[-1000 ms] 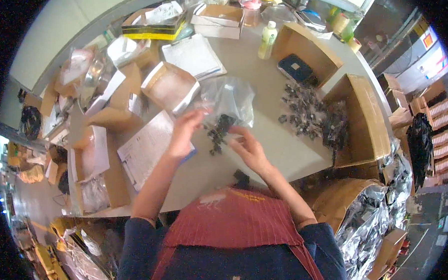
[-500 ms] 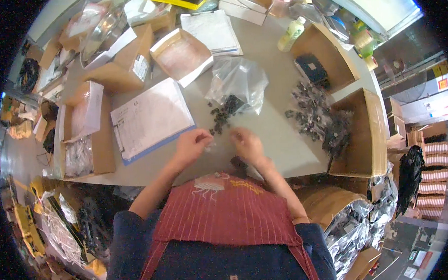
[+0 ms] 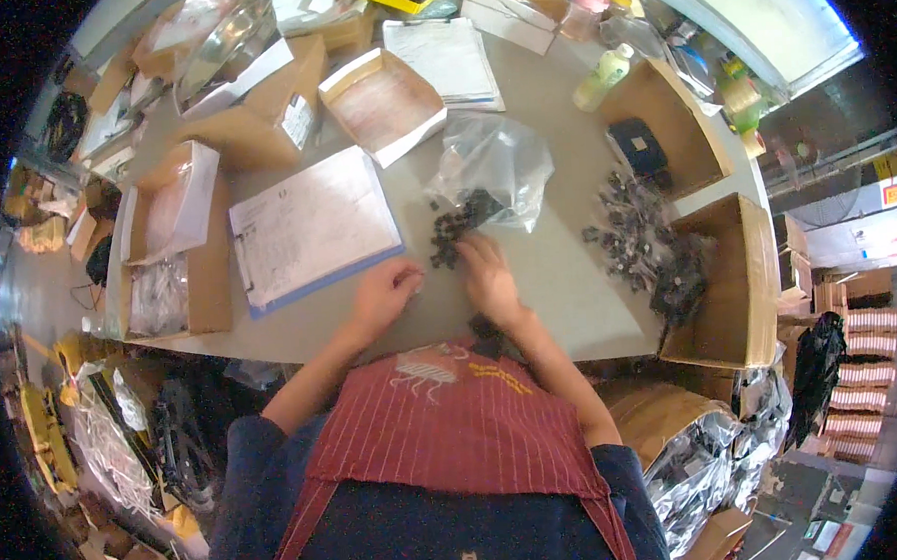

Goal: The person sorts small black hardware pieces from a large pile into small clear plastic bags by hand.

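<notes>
Right hand at small black parts, left hand curled nearby

Edges, left to right: open brown cardboard box with white flaps (image 3: 212, 290) sits at the table's left front edge. Next, white printed sheet on a blue clipboard (image 3: 316, 221), its lower right corner just beside the bare left hand (image 3: 381, 298). A strip of smooth grey tabletop (image 3: 579, 294) runs between clipboard and parts; a wider stretch lies between the bare right hand (image 3: 491, 283) and a loose heap of small black parts in clear wrap (image 3: 632, 232). Brown cardboard box with its open side facing left (image 3: 744, 277) bounds the right edge.

Hard to see: left fingers curl in, thumb near fingertips; cannot tell if anything is held. Right fingers are narrow, bent over the near side of the parts; fingertips partly hidden, grip on a part cannot be told. A dark piece (image 3: 486, 330) is partly covered by the right wrist and the maroon striped apron (image 3: 445, 420), which hides the middle front edge.

Task items: small pile of matte black parts (image 3: 447, 242), chunky, scattered, mid-table at the mouth of a crumpled clear plastic bag (image 3: 498, 163); some show dark through the film.
</notes>
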Motion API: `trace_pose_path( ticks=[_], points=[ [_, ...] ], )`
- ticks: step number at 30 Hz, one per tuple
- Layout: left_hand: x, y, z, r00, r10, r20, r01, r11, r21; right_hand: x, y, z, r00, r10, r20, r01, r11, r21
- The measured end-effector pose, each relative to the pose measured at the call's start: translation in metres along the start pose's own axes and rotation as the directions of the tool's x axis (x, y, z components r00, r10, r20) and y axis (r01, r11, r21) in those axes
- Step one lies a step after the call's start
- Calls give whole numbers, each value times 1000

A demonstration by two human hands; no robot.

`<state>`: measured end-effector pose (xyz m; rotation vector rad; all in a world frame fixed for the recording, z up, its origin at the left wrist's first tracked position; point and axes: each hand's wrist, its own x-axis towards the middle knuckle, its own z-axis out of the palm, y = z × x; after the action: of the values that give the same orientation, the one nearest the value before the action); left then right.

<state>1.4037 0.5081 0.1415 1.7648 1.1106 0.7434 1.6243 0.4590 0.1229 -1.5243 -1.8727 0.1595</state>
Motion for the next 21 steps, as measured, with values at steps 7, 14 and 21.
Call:
trace_pose_path(
  ticks=[7, 14, 21],
  points=[
    [-11, -13, -5, 999, -23, -34, 25, 999, 37, -15, 2, -9, 984, 178, 31, -180, 975, 131],
    [-2, 18, -11, 983, -178, 43, 165, 963, 214, -7, 3, -15, 976, 207, 63, -210, 977, 48],
    [-4, 2, 4, 987, 43, 152, -76, 973, 219, 2, 2, -9, 995, 75, 73, -73, 997, -24]
  ],
)
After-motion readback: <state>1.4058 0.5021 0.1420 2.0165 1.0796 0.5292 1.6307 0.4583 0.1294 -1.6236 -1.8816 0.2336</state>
